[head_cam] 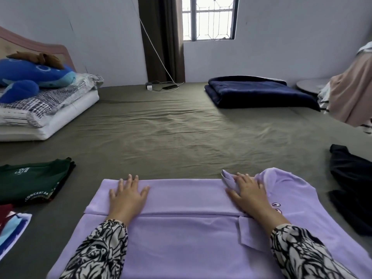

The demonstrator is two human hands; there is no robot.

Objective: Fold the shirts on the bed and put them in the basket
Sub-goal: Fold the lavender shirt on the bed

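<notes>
My left hand (128, 195) flat, fingers spread on the lilac shirt (181, 228), my right hand (246, 193) flat too, perhaps pinning its collar.

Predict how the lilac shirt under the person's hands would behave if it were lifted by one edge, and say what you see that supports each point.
The lilac shirt would probably droop and lose its fold: it lies thin and flat, with soft creases. It looks light, likely easy to lift. It may slide when pushed, since the left hand and right hand lie spread on it.
</notes>
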